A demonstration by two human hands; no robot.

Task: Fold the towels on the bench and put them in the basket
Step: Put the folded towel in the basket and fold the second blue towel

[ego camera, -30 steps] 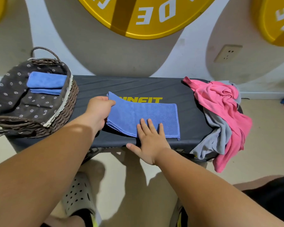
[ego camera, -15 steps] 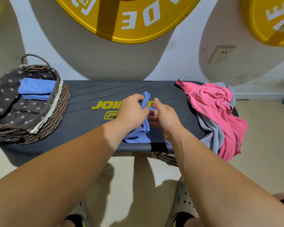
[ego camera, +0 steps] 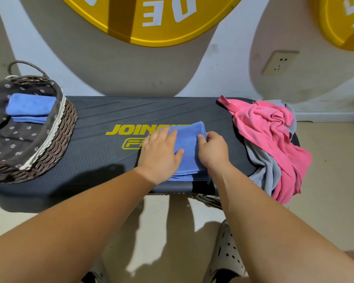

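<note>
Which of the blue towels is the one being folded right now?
The blue towel on the bench, flat under both hands, left hand and right hand. The other blue towels already sit folded in the basket.

A gym is indicated by a branded padded bench (ego camera: 102, 152) and large yellow weight-plate discs (ego camera: 151, 19) mounted on the wall (ego camera: 229, 64).

The dark grey bench (ego camera: 102, 160) has a textured top with yellow lettering printed near its middle. On its left end stands a woven wicker basket (ego camera: 57, 139) with a dark flowered lining. Near the middle, over part of the lettering, lies a folded blue towel (ego camera: 189, 144) (its layered edges face the front edge of the bench). On the right end lies a crumpled pink towel (ego camera: 268, 127) over a grey towel (ego camera: 268, 170), and both hang down over the front corner.
</note>
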